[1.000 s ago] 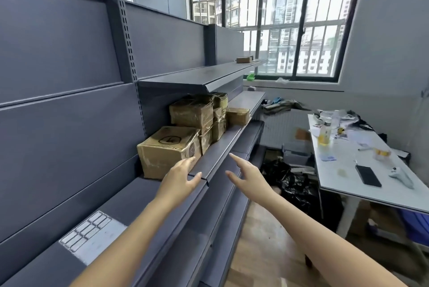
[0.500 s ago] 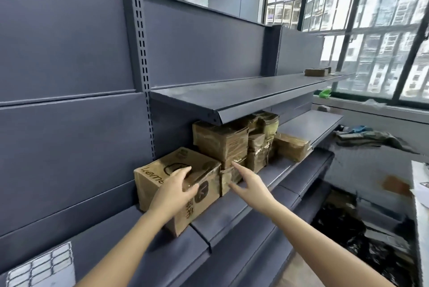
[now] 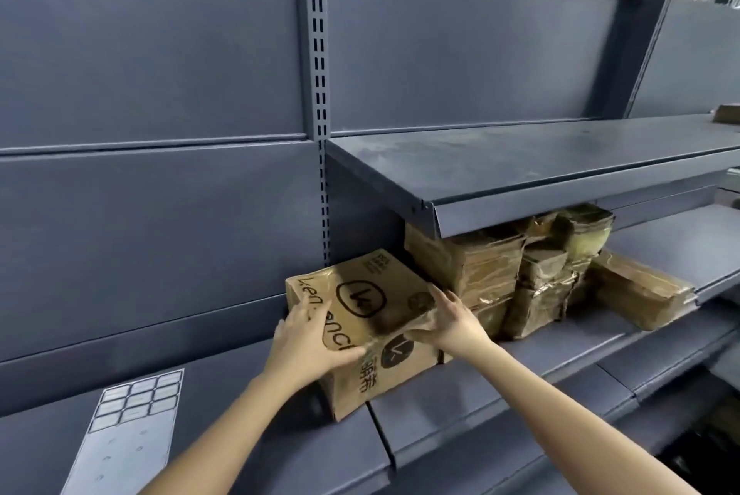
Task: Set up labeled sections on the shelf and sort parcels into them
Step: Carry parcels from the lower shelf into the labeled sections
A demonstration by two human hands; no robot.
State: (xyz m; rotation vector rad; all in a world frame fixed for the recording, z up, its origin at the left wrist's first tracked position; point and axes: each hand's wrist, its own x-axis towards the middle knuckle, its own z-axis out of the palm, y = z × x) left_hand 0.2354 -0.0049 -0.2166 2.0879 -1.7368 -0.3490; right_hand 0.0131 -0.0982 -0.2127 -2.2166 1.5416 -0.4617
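Note:
A brown cardboard parcel (image 3: 366,302) with black printed logos sits on the grey metal shelf (image 3: 460,402), its front corner over the seam between two shelf boards. My left hand (image 3: 306,342) grips its left front edge, thumb on the front face. My right hand (image 3: 450,320) holds its right top edge, fingers spread over the top. Several taped brown parcels (image 3: 480,266) are stacked right behind and to the right of it. A sheet of white labels (image 3: 132,410) lies flat on the shelf at the left.
An upper shelf board (image 3: 540,166) overhangs the stacked parcels. A flat taped parcel (image 3: 640,290) lies at the far right of the stack. A small brown box (image 3: 726,112) rests on the upper shelf's right end. The slotted upright (image 3: 318,94) divides the back panels.
I have moved in close to the shelf. My left hand went from resting on the parcel's top to gripping its left edge, and my right hand came onto its right edge.

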